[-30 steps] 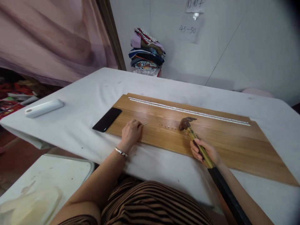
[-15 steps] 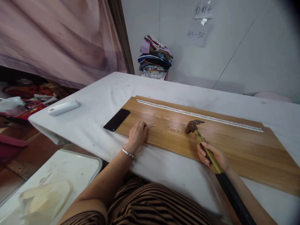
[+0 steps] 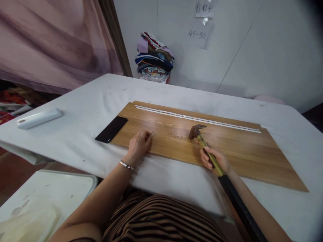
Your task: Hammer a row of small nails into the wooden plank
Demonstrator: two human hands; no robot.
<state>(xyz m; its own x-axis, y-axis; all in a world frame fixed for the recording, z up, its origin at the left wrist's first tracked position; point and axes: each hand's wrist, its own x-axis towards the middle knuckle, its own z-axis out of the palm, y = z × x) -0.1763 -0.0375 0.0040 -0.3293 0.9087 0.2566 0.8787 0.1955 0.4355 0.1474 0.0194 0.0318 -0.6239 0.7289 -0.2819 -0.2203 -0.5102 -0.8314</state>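
Note:
My left hand is over the near left part of a brown wooden board, with thumb and fingertips pinched together. Thin metal nails stick out from those fingertips. To their right, a row of small nail heads or dots runs along the board. In my right hand is a claw hammer, gripped by its yellow and black handle. The hammer's rusty head is low over the board at the right end of the row, and I cannot tell whether it touches.
Two white measuring strips lie along the board's far side. A black phone rests at its left end. On the white-covered table is a white elongated object. Folded clothes are stacked by the wall, and a white stool stands lower left.
The view has turned a little to the right, so everything appears further left. The nails in my left fingers have tilted slightly. The hammer stays near the same end of the row.

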